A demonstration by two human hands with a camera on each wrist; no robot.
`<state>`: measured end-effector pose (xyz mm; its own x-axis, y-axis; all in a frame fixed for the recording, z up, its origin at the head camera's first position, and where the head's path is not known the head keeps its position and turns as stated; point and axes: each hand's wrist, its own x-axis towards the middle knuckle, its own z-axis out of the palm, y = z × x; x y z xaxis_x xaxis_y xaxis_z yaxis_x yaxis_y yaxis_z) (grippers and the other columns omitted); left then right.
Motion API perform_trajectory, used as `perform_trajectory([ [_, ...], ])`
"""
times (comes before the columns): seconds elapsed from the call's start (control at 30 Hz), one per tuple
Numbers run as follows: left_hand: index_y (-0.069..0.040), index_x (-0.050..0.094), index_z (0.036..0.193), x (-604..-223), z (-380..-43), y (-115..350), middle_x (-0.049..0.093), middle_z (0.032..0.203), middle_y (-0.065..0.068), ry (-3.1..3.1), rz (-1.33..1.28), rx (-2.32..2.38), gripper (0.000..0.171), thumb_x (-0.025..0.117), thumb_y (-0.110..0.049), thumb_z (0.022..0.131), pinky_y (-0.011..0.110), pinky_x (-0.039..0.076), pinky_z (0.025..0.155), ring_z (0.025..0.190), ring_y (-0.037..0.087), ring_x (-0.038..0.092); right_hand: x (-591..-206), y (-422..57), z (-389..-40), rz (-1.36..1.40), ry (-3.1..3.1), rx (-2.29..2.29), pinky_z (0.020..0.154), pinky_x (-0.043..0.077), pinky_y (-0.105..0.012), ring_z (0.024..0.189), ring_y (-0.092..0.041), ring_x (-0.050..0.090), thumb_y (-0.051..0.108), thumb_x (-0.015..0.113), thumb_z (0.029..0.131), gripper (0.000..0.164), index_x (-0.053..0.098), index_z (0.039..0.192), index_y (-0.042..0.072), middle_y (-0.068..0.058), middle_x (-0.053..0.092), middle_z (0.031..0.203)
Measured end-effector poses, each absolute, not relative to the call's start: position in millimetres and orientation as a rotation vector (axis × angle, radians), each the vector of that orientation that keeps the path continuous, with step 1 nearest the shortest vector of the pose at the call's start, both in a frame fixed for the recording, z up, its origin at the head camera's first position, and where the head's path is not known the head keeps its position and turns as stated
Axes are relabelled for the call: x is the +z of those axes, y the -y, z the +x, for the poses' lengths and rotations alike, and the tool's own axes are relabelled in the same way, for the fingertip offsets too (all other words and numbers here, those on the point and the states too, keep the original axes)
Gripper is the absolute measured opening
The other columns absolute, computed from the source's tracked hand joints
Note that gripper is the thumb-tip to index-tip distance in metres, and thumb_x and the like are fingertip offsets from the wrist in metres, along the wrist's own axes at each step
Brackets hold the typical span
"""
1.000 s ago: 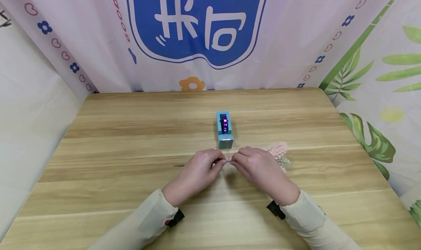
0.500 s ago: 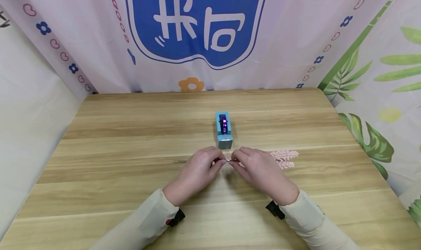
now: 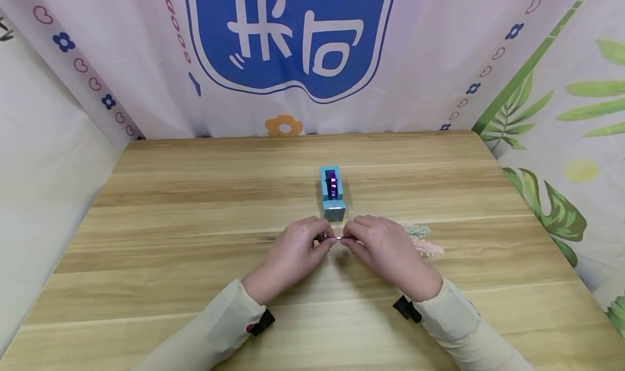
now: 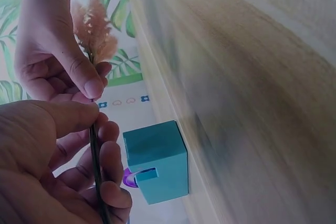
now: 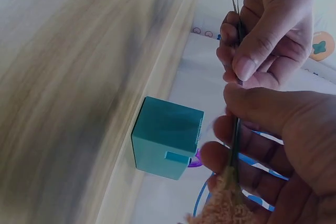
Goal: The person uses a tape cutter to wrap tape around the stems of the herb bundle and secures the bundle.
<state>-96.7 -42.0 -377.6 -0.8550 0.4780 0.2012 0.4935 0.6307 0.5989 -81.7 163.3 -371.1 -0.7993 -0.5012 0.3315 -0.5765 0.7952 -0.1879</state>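
Observation:
My left hand (image 3: 295, 251) and right hand (image 3: 390, 251) meet fingertip to fingertip over the table, both pinching one bunch of thin flower stems (image 4: 95, 153). To the right of my right hand, the fluffy pink flower heads (image 3: 428, 247) stick out, with a pale green sprig (image 3: 416, 230) beside them. Thin stem ends (image 3: 267, 240) poke out left of my left hand. In the right wrist view the dark stems (image 5: 234, 140) cross my curled fingers, with pink blossom at the bottom. A small shiny band shows between my fingertips.
Just beyond the hands stands a blue tape dispenser (image 3: 334, 212) with a purple reel (image 3: 333, 182). The wooden table (image 3: 195, 300) ends at a printed curtain (image 3: 429, 51) behind. A leaf-patterned cloth hangs at the right.
The bunch has turned about its length between my fingers: pink blossom showed on the far side before, and now the pale green sprig does. My hands have hardly shifted.

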Motion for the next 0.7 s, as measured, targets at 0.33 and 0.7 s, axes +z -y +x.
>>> perform_trajectory([
  [0.33,-0.016,0.073,0.088,-376.6,-98.9,40.6,0.072,0.084,-0.005,2.898,-0.749,-1.037,0.011,0.075,-0.021,0.097,0.021,0.045,0.059,0.068,0.006,0.055,-373.9,-164.6,-83.4,0.831,2.716,0.418,0.064,0.052,-0.024,0.070,-0.004,0.056,0.021,0.081,0.093,0.010,0.071,0.091,0.019,0.010,0.067,0.083],
  [0.7,-0.015,0.070,0.087,-376.6,-98.2,39.7,0.071,0.084,-0.004,2.897,-0.726,-0.991,0.013,0.079,-0.019,0.095,0.021,0.046,0.059,0.069,0.006,0.055,-373.5,-164.8,-84.7,0.853,2.755,0.427,0.073,0.058,-0.032,0.072,-0.008,0.067,0.023,0.078,0.095,0.011,0.073,0.100,0.015,0.007,0.075,0.086],
])
